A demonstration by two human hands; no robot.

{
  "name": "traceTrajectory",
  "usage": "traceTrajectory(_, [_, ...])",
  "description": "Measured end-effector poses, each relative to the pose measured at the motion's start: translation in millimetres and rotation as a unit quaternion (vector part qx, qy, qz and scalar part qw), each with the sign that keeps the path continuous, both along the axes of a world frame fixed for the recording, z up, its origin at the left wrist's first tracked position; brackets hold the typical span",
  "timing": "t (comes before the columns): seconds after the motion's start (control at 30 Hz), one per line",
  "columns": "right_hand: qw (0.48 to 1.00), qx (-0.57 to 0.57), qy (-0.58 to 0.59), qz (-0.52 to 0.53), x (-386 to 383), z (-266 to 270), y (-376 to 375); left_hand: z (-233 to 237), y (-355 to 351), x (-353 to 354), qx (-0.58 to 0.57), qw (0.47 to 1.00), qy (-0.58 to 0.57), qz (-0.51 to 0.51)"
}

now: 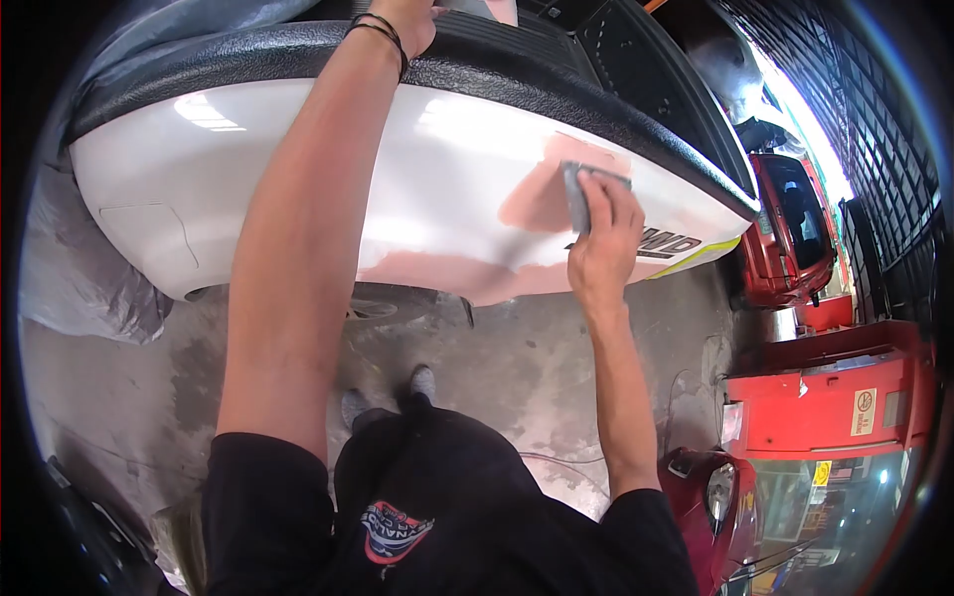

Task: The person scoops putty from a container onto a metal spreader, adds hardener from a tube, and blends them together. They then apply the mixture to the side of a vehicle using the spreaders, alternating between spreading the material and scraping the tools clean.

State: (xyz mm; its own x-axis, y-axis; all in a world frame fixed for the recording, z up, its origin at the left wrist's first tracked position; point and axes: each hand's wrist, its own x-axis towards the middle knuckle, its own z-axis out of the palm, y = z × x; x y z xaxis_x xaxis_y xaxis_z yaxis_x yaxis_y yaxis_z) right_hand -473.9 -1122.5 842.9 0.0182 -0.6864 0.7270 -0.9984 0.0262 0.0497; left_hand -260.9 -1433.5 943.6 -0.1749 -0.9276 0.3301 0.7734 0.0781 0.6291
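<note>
My right hand [604, 233] is closed around a grey sanding block [578, 199] and presses it against the side panel of a white pickup truck [447, 179]. Under and beside the block lies a pink filler patch [537, 194] on the white paint. A second pink band [437, 270] runs along the panel's lower edge. My left hand [409, 25], a dark band at its wrist, is at the black textured bed rail [477, 74] at the top. Its fingers are mostly hidden or cut off by the frame edge. A pale and pink piece [502, 12] lies just right of it.
Grey plastic sheeting [89, 263] covers the truck's left end. To the right are a red car [790, 228], a red cabinet [825, 407] and a dark red car [711, 507]. A cable [561, 459] crosses the concrete floor [537, 368] near my feet.
</note>
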Motion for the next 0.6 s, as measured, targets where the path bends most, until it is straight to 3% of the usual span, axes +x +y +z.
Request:
traceTrajectory(0.13, [1.000, 0.005, -0.022, 0.008, 3.7, -8.0, 16.5, -5.4, -9.7, -0.3, -0.008, 1.000, 0.029, -0.010])
traceTrajectory(0.3, [0.994, -0.040, -0.077, 0.068, 7.9, 31.0, 3.7, -5.0, -13.7, 1.8, -0.024, 0.998, 0.044, -0.033])
traceTrajectory(0.6, [0.994, -0.018, -0.089, 0.054, 17.8, 43.5, -14.8, -9.8, -19.6, 3.0, 0.003, 0.999, 0.042, -0.020])
